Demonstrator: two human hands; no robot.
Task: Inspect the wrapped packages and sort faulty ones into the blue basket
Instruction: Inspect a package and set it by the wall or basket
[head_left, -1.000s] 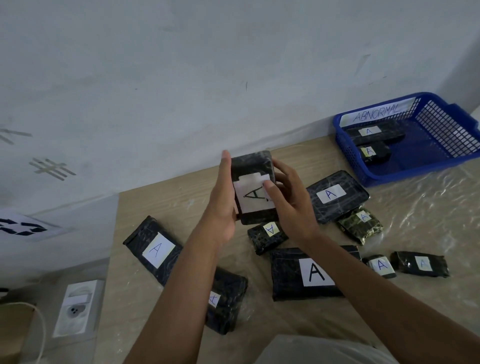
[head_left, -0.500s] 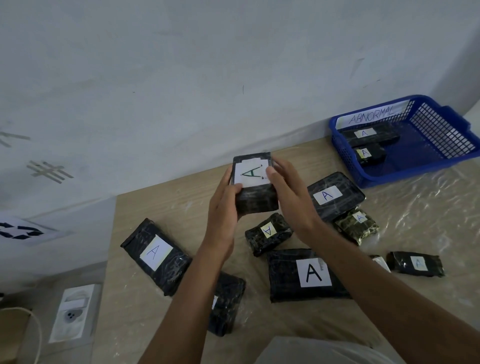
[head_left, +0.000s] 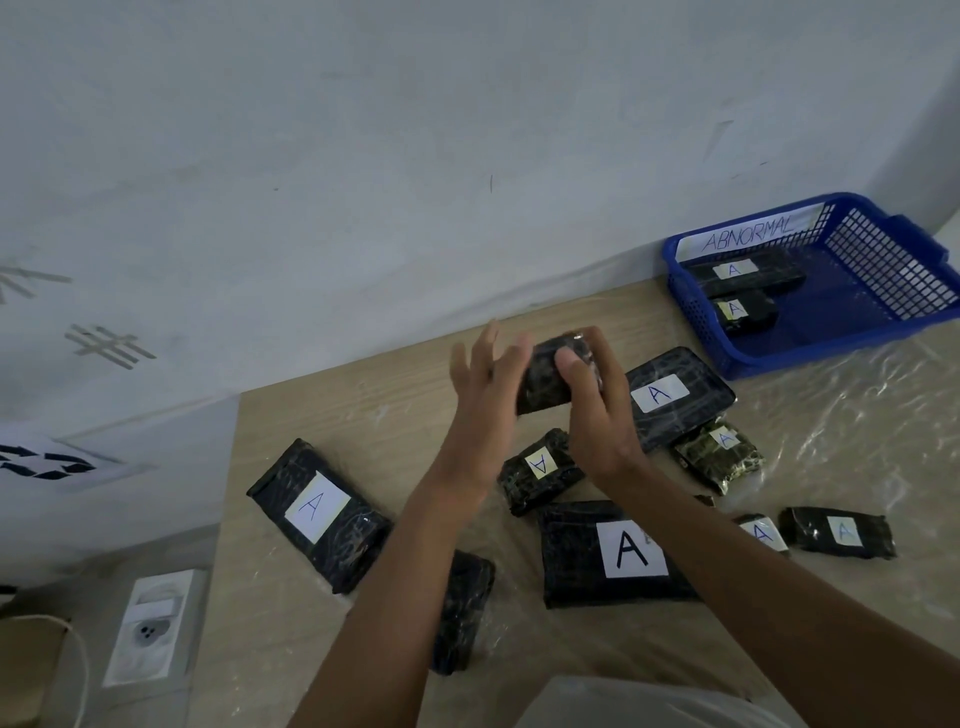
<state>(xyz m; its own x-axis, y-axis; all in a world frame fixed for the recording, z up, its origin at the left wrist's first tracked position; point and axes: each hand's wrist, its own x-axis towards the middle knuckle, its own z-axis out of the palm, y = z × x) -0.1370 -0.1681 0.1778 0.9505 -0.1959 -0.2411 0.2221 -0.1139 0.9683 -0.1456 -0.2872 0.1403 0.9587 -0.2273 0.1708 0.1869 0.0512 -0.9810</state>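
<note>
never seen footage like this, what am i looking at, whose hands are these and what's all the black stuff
There is no machine here. A camera worn on a person's head looks down at their own two hands. The right hand grips a black wrapped package lifted above the table; the left hand is beside it with fingers spread. More black packages with white "A" labels lie on the table, such as the big one. The blue basket marked ABNORMAL holds two packages.
</note>
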